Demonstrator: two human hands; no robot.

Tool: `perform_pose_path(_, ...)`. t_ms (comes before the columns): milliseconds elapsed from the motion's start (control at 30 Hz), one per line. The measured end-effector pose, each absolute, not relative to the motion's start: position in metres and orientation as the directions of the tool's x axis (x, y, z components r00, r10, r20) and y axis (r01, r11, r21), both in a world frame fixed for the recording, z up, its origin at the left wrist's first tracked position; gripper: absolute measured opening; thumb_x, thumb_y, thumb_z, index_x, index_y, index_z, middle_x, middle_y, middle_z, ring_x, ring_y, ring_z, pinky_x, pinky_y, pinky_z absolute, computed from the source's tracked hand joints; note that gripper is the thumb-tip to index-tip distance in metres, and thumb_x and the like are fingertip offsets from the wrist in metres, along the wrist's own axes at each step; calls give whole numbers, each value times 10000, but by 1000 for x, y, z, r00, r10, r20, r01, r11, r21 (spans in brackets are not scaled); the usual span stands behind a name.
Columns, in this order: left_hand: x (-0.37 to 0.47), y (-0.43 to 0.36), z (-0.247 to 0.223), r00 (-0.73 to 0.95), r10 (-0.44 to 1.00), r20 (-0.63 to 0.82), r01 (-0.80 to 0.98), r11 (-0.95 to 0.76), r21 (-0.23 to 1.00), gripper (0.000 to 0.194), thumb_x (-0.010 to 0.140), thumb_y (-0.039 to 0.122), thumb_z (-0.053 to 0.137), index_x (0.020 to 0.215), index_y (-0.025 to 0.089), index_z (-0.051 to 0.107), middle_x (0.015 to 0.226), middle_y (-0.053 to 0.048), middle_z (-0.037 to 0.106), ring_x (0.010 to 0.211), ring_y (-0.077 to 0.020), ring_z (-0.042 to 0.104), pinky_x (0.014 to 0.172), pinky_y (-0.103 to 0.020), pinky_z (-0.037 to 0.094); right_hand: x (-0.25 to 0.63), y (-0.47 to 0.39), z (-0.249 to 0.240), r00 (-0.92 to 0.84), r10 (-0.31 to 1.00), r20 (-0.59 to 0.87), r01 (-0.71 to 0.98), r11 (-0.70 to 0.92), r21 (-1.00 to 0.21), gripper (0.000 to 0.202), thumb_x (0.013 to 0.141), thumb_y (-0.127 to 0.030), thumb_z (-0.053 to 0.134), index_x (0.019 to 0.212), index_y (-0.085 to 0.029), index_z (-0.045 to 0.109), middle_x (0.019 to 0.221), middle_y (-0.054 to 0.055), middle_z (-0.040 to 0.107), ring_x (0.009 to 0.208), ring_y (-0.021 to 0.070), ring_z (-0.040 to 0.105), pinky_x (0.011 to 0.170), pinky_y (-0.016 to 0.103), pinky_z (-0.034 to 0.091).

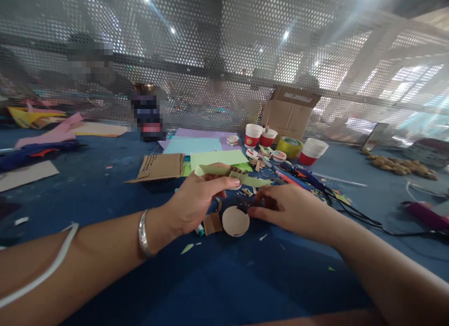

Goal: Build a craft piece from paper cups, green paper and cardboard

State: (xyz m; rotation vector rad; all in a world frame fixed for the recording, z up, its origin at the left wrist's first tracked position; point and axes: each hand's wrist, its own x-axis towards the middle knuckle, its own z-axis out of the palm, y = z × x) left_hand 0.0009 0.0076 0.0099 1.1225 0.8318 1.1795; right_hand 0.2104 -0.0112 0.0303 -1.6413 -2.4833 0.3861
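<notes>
My left hand (199, 197), with a silver bangle at the wrist, pinches a pale green paper strip (257, 181). A small piece of corrugated cardboard (235, 173) sits against the strip by my thumb. My right hand (280, 204) is low over the table, its fingers curled together at the edge of a round cardboard disc (235, 221). Something small and dark shows by those fingertips; I cannot make out what it is. Left of the disc lies a brown cardboard scrap (212, 223), beside a teal-tipped pen (199, 230) partly under my left hand.
Coloured paper sheets (196, 145) and a folded cardboard piece (162, 166) lie beyond my hands. Paper cups (253, 135), a yellow tape roll (290, 147) and a blue glue gun (305, 174) with a black cable stand to the right. A mesh screen (196, 59) closes the back.
</notes>
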Motion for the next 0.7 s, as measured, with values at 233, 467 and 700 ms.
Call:
perform_pose_path(233, 4, 1, 11, 320, 947, 12, -307, 92, 947, 219, 632, 207, 881, 740, 167, 695, 779, 11, 652, 726, -119, 545, 616, -247, 393, 207, -14, 34, -308, 873, 379, 638, 485, -598, 219, 901, -412, 682, 963, -205, 648, 840, 4, 678, 735, 151, 599, 660, 267, 450)
perform_pose_path(467, -5, 3, 10, 450, 891, -55, 43, 40, 998, 301, 715, 311, 825, 938, 183, 668, 881, -3, 663, 822, -156, 602, 719, -272, 450, 205, -19, 28, -290, 728, 621, 559, 656, -508, 24, 901, -198, 663, 887, -197, 644, 791, -18, 618, 695, 109, 561, 646, 227, 455)
perform_pose_path(700, -20, 9, 17, 514, 856, -58, 698, -379, 607, 159, 760, 341, 675, 817, 192, 674, 667, -10, 657, 573, -160, 550, 527, -275, 347, 206, -21, 24, -413, 546, 729, 634, 747, -200, 66, 885, -123, 634, 867, -183, 615, 798, 4, 644, 723, 116, 602, 691, 244, 470)
